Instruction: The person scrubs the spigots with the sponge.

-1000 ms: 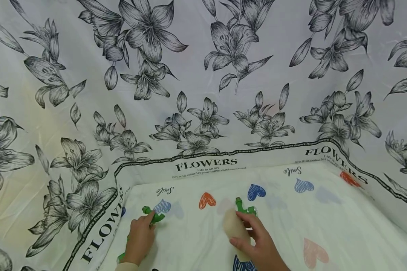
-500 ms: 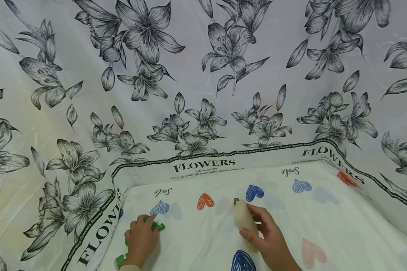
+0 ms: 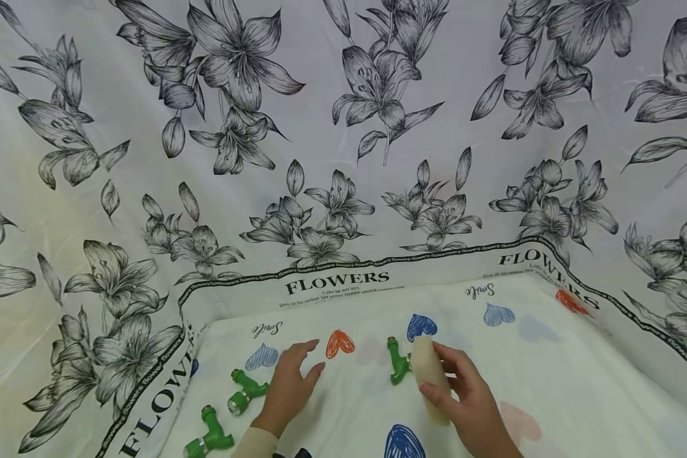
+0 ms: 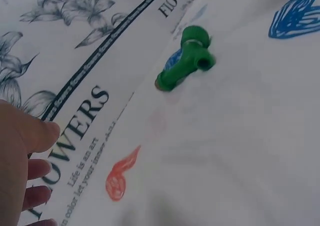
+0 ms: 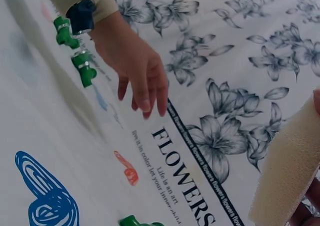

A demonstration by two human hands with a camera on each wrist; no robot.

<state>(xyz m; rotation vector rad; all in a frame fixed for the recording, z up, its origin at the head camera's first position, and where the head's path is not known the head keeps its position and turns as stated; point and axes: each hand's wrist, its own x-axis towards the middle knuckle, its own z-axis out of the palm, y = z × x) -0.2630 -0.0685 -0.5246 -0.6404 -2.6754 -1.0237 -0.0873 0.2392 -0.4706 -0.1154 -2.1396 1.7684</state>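
Note:
My right hand (image 3: 469, 401) grips a pale cream sponge (image 3: 430, 381) upright between thumb and fingers. Just left of the sponge lies a green plastic tap (image 3: 399, 361), also in the left wrist view as a green tap (image 4: 185, 61) by itself on the cloth. My left hand (image 3: 289, 388) is held above the cloth with fingers extended and thumb apart, nothing in it. To its left lie two more green taps, one farther (image 3: 246, 389) and one nearer (image 3: 208, 436), each with a silvery collar. The right wrist view shows the left hand (image 5: 137, 71) with fingers pointing down.
A white cloth (image 3: 343, 407) with printed hearts and "Smile" lettering covers the work surface. Behind and to the left rises a white curtain (image 3: 320, 140) printed with black lilies. A dark band (image 5: 81, 15) circles the left wrist.
My left hand has let go of the left-hand green tap and moved right, with its fingers spread. The sponge in my right hand has shifted right, uncovering the tap beside it.

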